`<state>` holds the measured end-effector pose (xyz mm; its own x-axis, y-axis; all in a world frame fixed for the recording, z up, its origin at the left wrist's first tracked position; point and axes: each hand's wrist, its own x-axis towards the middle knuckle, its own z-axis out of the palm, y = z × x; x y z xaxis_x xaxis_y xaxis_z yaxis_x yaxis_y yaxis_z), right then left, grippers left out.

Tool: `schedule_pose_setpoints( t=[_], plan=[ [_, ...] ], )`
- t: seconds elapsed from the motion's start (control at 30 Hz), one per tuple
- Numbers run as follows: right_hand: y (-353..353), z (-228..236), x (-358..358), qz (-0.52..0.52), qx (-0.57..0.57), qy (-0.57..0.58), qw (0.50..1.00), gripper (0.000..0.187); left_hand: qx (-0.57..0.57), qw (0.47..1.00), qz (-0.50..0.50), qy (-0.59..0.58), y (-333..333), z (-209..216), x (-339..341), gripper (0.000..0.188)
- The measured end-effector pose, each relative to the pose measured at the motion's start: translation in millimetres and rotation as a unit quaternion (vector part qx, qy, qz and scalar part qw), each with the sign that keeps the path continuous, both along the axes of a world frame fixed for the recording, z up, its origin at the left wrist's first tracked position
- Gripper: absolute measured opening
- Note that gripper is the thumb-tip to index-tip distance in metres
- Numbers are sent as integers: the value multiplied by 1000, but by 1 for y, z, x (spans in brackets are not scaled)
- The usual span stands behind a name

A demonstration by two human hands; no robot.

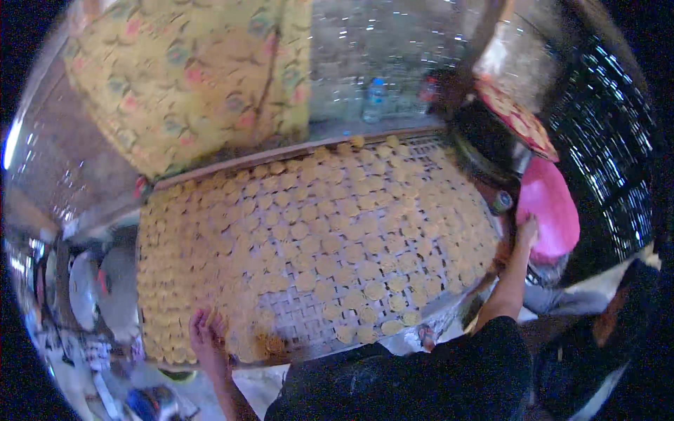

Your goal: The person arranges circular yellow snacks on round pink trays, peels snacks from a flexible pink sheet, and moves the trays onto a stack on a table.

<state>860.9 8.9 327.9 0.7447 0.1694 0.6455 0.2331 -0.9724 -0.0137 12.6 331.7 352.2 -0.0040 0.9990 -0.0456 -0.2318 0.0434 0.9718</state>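
A wide woven bamboo drying rack (298,326) stretches in front of me, covered with many thin round yellow-brown crackers (330,243). My left hand (208,333) hovers at or just over the near left edge of the rack, its fingers apart, with nothing seen in it. Out to the right, beyond the rack's end, my right hand (528,230) grips the near side of a pink rounded plastic vessel (551,207). Motion blur hides how its fingers wrap round the edge and whether the vessel holds anything.
Flowered yellow cloth (189,77) hangs behind the rack. A clear water bottle (375,100) stands past the far edge. A dark round pot (484,133) and a red patterned round tray (516,116) are at the far right. Large metal basins (118,295) stand at the left. Another person (590,344) is at the lower right.
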Motion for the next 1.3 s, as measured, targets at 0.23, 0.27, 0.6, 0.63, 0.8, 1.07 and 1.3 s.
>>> schedule_pose_setpoints(
  t=[0.23,0.27,0.6,0.63,0.8,1.07,1.3],
  plan=[
    [51,-40,-28,177,-85,159,968,70,28,933,45,357,-52,22,10,46],
    [58,-38,-27,122,11,204,971,65,72,889,40,450,-57,18,11,50],
    [183,58,-202,346,136,18,928,50,259,681,207,653,-40,84,-39,77],
    [195,56,-228,424,161,24,891,53,281,682,235,632,-36,96,-50,79],
    [255,27,-449,489,76,81,865,48,416,678,311,520,-33,142,-119,92],
    [247,-8,-661,617,87,257,739,40,656,562,435,254,-31,187,-216,76],
    [218,-24,-707,541,188,278,771,22,681,674,277,75,-34,154,-285,85]
  ],
)
